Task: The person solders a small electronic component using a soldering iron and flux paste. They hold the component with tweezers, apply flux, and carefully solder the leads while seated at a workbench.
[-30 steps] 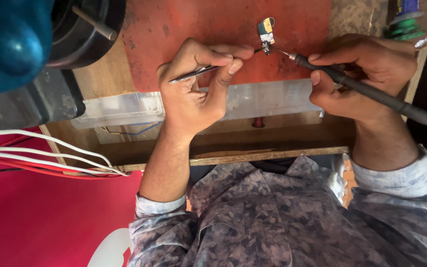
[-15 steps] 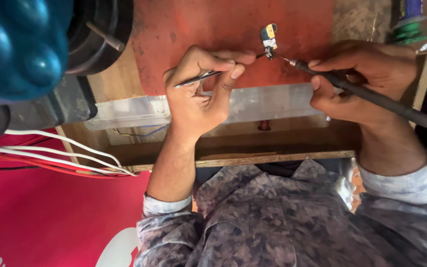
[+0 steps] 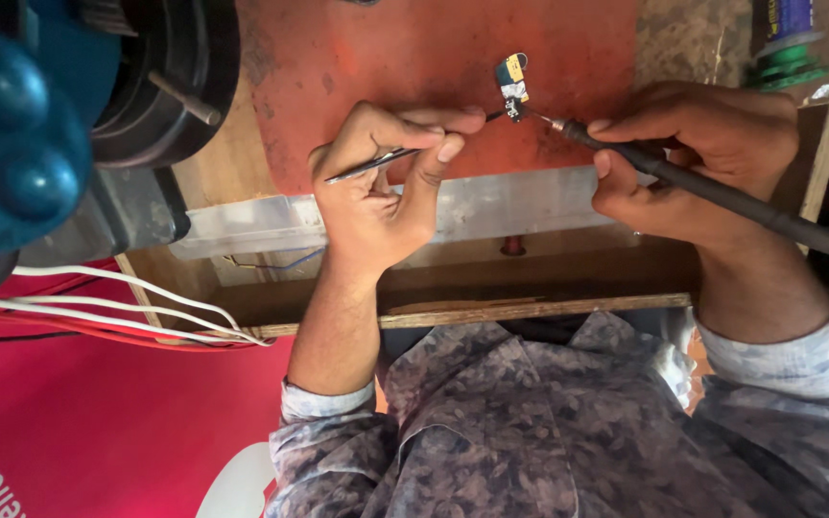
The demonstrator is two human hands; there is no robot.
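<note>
left hand (image 3: 376, 192) pinches tweezers (image 3: 386, 161) tight | right hand (image 3: 693, 158) grips iron (image 3: 722, 195) | both tips touch chip (image 3: 512, 84) | on red mat (image 3: 414, 67)

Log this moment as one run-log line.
left hand: holds tweezers on small circuit board | right hand: holds soldering iron, tip at board | surface: red mat

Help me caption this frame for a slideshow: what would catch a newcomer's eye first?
First, the two hands meeting over the orange-red mat: the left hand pinches thin tweezers and the right hand holds a dark soldering iron, both tips at a tiny circuit board. Next, a big blue rounded object fills the upper left corner, with white and red wires below it.
</note>
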